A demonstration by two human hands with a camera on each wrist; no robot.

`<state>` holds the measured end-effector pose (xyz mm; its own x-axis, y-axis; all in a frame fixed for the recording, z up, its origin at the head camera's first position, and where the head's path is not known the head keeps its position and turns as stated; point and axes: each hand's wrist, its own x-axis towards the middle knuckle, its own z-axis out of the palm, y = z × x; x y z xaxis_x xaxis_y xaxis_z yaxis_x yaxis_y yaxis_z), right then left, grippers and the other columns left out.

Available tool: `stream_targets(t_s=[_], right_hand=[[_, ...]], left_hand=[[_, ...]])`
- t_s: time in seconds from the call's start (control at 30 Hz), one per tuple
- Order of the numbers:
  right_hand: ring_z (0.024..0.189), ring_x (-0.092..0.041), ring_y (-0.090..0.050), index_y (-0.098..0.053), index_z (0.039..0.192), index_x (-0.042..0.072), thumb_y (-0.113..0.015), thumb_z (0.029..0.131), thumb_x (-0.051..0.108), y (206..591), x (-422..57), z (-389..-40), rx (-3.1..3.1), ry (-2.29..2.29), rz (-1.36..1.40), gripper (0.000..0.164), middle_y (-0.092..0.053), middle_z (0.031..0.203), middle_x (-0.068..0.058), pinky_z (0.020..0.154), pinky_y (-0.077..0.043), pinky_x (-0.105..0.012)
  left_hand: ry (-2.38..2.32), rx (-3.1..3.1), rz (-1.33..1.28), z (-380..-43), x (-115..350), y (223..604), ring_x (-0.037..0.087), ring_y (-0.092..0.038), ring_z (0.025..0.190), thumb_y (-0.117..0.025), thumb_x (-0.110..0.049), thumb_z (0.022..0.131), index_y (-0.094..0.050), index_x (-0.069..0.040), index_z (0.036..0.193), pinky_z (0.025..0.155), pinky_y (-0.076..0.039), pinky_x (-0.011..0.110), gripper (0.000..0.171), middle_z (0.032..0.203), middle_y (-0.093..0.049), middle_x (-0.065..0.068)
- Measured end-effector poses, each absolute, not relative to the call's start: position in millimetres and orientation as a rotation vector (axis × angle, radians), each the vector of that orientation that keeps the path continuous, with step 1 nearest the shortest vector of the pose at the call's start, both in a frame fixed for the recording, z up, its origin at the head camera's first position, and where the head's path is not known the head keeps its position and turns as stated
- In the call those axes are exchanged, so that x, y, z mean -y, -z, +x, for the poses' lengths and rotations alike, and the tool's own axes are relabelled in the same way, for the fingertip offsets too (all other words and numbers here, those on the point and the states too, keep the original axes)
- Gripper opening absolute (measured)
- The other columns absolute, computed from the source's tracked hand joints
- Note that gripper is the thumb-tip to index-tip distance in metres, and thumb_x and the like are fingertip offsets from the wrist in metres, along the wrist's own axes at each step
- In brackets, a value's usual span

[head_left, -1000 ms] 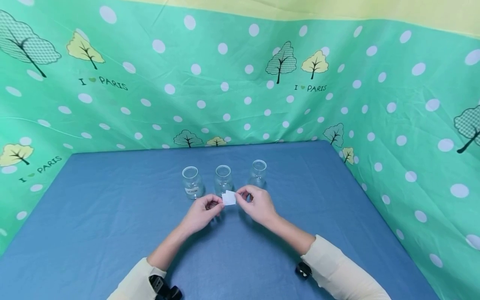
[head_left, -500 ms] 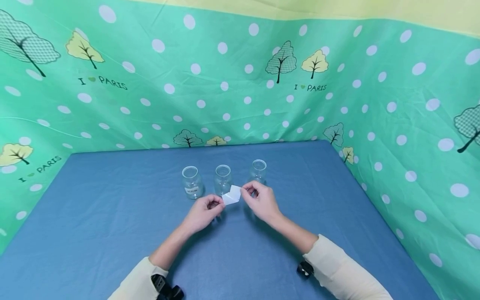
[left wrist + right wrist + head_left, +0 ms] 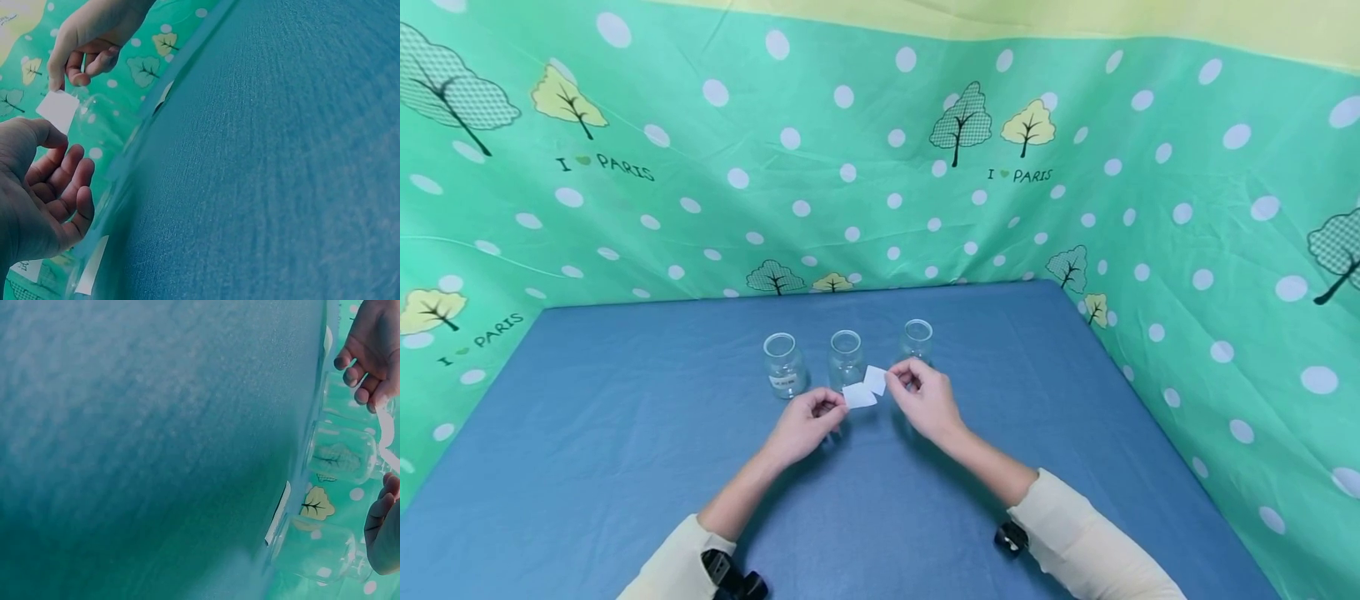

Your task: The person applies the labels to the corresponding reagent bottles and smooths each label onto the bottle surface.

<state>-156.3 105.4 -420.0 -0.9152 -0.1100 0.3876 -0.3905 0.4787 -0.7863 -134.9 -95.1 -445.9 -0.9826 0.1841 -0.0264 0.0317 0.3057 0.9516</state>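
In the head view my left hand [image 3: 808, 425] pinches a white paper slip [image 3: 859, 396] at its left edge, between thumb and fingertip. My right hand [image 3: 927, 402] pinches a smaller white piece [image 3: 875, 380], which meets the slip at a corner; they look like a sticker and its backing. Both hands are raised in front of three clear glass jars. The left jar [image 3: 785, 367] bears a printed white label [image 3: 784, 381], the middle jar [image 3: 847, 358] stands behind the slips, and the right jar [image 3: 917, 340] is partly hidden by my right hand.
The blue cloth-covered table [image 3: 647, 450] ends at a green dotted curtain [image 3: 850, 192] behind and at both sides. Near the cloth, more white slips [image 3: 94, 265] appear in the wrist views, such as the slip [image 3: 278, 512] by a jar's base.
My right hand has moved slightly right and away from me. The white pieces, overlapping before, have spread apart into two distinct pieces. My left hand and the jars have stayed nearly still.
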Motion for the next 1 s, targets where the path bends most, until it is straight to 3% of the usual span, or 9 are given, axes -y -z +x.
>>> stream_targets(t_s=[0.77,1.0], right_hand=[[0.055,-0.004,-0.043,-0.066,0.082,0.009,-0.064,0.085,0.011,419.0,-111.3,-158.1,2.389,-1.409,0.386,0.004,-0.059,0.067,-0.002,0.052,-0.038,-0.017],[0.056,-0.005,-0.045,-0.066,0.083,0.01,-0.062,0.086,0.012,418.9,-110.1,-159.8,2.397,-1.4,0.372,0.006,-0.06,0.068,-0.001,0.052,-0.038,-0.018]], left_hand=[[-1.732,-2.444,0.193,-133.9,88.4,446.1,0.021,-0.06,0.061,-0.063,-0.01,0.086,-0.064,-0.003,0.09,0.049,-0.043,0.022,0.008,0.073,-0.063,0.018],[-1.735,-2.435,0.204,-133.0,85.7,446.7,0.017,-0.057,0.059,-0.064,-0.01,0.085,-0.064,-0.002,0.09,0.049,-0.042,0.021,0.009,0.067,-0.061,0.011]])
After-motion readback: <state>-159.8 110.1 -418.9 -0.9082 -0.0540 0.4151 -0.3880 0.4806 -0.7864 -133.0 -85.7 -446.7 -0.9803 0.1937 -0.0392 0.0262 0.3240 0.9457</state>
